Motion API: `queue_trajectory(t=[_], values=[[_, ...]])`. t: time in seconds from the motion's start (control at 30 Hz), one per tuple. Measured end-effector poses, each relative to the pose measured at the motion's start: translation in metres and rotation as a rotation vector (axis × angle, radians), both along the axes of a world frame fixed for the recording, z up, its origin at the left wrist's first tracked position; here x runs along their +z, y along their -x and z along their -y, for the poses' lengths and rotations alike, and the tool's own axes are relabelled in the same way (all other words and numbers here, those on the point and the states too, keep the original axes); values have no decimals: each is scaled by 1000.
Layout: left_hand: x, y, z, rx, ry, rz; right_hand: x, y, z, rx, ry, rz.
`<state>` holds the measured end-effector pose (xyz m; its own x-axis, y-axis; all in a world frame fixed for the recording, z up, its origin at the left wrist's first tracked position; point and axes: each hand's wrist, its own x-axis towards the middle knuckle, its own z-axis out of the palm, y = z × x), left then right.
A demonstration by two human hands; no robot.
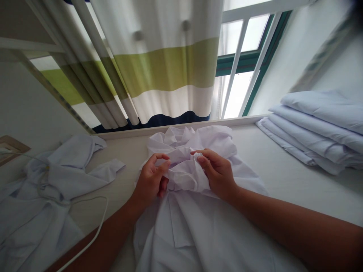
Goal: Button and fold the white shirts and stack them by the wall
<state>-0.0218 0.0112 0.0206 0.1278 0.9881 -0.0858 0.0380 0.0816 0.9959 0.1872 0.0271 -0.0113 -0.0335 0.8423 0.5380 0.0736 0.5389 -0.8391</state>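
Note:
A white garment lies spread and bunched in front of me, its gathered part rumpled between my hands and a flat stitched strip or pocket showing lower down. My right hand is closed, pinching a fold of the cloth between thumb and forefinger. On the other side of the same gathered fold, my left hand has its fingers curled, thumb and forefinger brought close together at the cloth's edge. Exactly how much fabric sits in the left fingers is partly hidden.
Folded white garments form a stack at right. Another crumpled white garment lies at left, with a white cable looping over it and past my left forearm. A raised ledge, striped curtain and white rails bound the far side.

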Motion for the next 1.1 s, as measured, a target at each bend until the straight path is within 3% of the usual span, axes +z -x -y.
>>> queue_trajectory(t=[0.13,0.4,0.73,0.87,1.1], values=[[0,-1,2,-62,17,82,0,0,-1,-38,12,-18],[-12,3,-2,-167,-129,268,4,1,-4,-97,117,-126],[-14,2,-8,-71,-185,211,4,1,-4,-124,116,-107],[-14,2,-6,-94,-184,170,1,0,0,-100,31,-39],[-16,0,-5,-79,-190,42,-1,3,5,208,-312,302]])
